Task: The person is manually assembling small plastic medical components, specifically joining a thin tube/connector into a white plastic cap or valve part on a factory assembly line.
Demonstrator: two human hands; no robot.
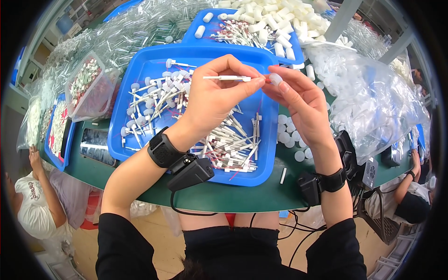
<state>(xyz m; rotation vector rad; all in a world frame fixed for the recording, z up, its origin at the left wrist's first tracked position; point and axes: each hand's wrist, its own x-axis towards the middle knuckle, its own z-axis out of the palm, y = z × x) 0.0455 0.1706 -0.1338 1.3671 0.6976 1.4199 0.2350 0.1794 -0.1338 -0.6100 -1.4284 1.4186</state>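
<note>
My left hand (pixel 217 93) pinches a thin white stick part (pixel 228 78) and holds it level above a blue tray (pixel 140 65). My right hand (pixel 298 100) pinches a small white cap (pixel 275 78) right at the stick's red-tipped right end, so the two pieces meet between my fingertips. Both wrists wear black straps with small black devices. Many white stick parts (pixel 228 144) lie heaped in the tray below my hands.
A second blue tray (pixel 196 23) behind holds white caps and sticks. Loose white caps (pixel 288 135) lie on the green table (pixel 224 196). A clear plastic bag of parts (pixel 373 93) sits on the right, a clear box (pixel 88 84) on the left. Other people sit at both sides.
</note>
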